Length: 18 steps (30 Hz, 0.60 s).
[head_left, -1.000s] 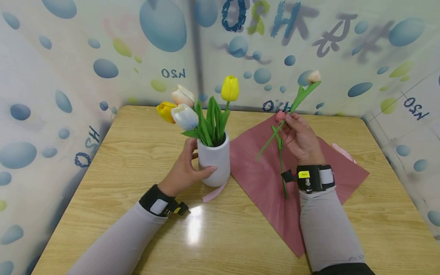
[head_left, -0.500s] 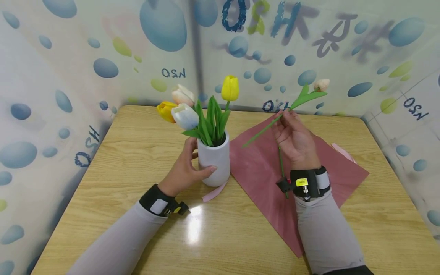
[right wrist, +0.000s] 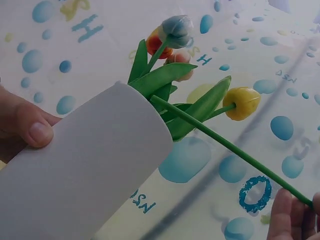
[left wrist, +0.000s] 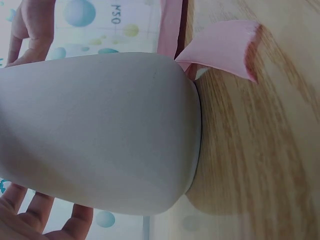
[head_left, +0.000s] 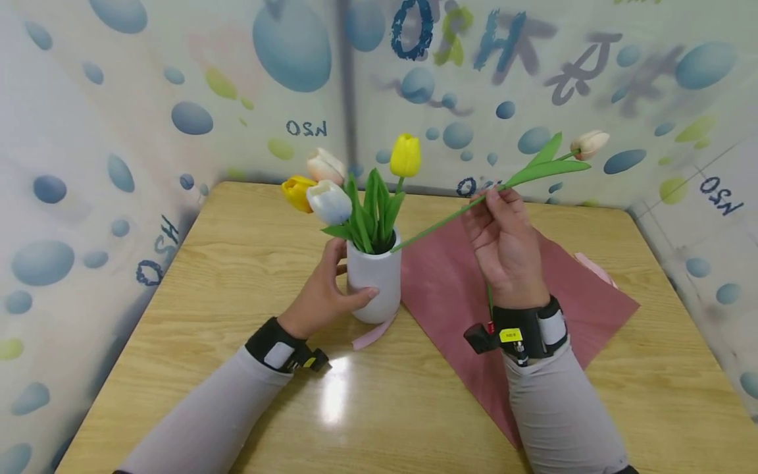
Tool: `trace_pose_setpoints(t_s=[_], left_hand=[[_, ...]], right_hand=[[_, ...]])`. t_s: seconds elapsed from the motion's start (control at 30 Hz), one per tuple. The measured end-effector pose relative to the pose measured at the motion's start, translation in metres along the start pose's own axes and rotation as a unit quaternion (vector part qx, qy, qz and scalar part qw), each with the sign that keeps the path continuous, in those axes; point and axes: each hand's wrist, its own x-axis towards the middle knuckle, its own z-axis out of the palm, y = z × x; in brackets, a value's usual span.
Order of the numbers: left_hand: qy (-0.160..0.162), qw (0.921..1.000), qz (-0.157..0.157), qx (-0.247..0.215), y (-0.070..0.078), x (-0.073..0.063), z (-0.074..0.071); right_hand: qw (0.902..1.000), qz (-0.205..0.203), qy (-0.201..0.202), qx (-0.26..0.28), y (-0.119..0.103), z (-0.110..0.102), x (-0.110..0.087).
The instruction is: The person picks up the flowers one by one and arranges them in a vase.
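My left hand (head_left: 322, 286) grips the white vase (head_left: 376, 289) from its left side, thumb across the front. In the vase stand several tulips: a yellow tulip (head_left: 405, 156) on the right, and orange-yellow, pale pink and bluish-white ones leaning left. My right hand (head_left: 509, 253) pinches the green stem of another pale pink tulip (head_left: 590, 145), its bloom pointing up and right. That stem (right wrist: 225, 142) slants down-left, its tip at the vase's mouth; I cannot tell whether it is over the rim or inside. Another green stem (head_left: 489, 299) shows below my right hand, its bloom hidden.
Dark pink wrapping paper (head_left: 441, 289) lies on the wooden table (head_left: 260, 230), right of the vase. One pink ribbon (left wrist: 220, 47) pokes out by the vase's base. Another ribbon piece (head_left: 595, 268) lies at the paper's right edge. Patterned walls enclose the table's back and sides.
My right hand has tipped the pale pink tulip flatter, its bloom swinging right and its stem end moving left to the vase's mouth. The left hand keeps its hold on the vase.
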Motion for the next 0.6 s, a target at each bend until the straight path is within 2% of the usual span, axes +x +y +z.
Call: trace_pose_setpoints(t_s=[0.1,0.23,0.43,0.53,0.6], left_hand=[[-0.001,1.0000,0.001,0.000,0.000,0.000,0.000],[-0.001,1.0000,0.002,-0.003,0.000,0.001,0.000],[-0.001,1.0000,-0.001,-0.006,0.001,0.001,0.000],[-0.002,1.0000,-0.003,-0.009,0.002,0.000,-0.001],[-0.003,0.9999,-0.003,-0.010,0.002,0.001,-0.001]], right_hand=[[0.9995,-0.023,0.004,-0.022,0.001,0.004,0.001],[0.9946,-0.055,0.007,-0.088,0.002,0.010,0.001],[0.9762,-0.096,-0.016,-0.194,0.005,0.023,-0.001],[0.9672,-0.113,-0.038,-0.224,0.007,0.029,-0.002],[0.9652,-0.124,-0.053,-0.224,0.007,0.032,-0.002]])
